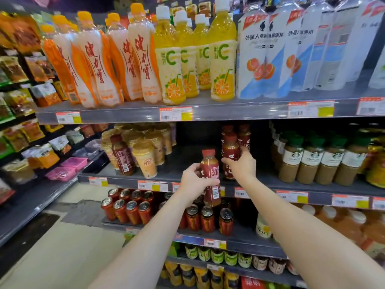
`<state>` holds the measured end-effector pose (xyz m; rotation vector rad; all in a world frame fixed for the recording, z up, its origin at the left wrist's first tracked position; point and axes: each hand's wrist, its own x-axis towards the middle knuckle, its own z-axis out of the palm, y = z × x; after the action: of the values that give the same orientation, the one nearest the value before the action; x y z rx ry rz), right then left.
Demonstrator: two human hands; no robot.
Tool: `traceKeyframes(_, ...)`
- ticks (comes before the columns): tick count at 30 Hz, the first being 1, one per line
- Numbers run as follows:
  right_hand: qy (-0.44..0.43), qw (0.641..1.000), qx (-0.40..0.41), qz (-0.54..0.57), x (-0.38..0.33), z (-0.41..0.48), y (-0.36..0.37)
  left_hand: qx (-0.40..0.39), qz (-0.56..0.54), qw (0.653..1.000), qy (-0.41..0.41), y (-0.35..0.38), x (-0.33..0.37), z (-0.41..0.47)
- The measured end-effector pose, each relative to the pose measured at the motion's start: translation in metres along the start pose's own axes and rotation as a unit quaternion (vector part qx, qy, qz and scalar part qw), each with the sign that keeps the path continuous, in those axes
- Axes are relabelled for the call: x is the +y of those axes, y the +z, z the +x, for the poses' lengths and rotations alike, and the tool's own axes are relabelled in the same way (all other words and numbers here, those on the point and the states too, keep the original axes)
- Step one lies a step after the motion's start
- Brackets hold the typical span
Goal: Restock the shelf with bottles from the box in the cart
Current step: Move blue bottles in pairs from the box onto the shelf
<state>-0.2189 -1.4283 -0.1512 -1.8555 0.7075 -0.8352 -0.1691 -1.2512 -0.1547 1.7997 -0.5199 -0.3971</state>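
Observation:
My left hand (193, 180) grips a dark red coffee bottle (210, 170) with a red cap, held upright just in front of the middle shelf's (187, 163) edge. My right hand (241, 163) holds a second red bottle (230, 149) that stands on that shelf, fingers wrapped around its lower half. Two more of the same red bottles (243, 136) stand behind it. Another red bottle (123, 155) leans among the cups at the left of the shelf. The box and cart are out of view.
Beige milk-tea cups (145, 157) crowd the shelf's left; Starbucks bottles (308, 161) fill its right. A bare gap lies between the cups and the red bottles. Orange and yellow drink bottles (173, 57) stand above. Red cans (133, 207) sit below. A snack rack (27, 130) runs along the left.

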Motion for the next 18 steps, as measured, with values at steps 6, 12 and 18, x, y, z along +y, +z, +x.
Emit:
traceKeyframes(6,-0.010,1.000,0.019,-0.022,0.012,0.012,0.017,-0.038,0.004,0.999,0.015,-0.003,-0.008,0.020)
traceKeyframes(12,-0.005,0.999,0.014,-0.032,0.006,0.023,0.025,-0.075,0.005,0.997,0.033,-0.015,-0.003,0.042)
traceKeyframes(18,0.031,0.998,0.035,-0.034,0.002,0.024,0.029,-0.103,0.010,0.994,0.046,-0.016,0.000,0.057)
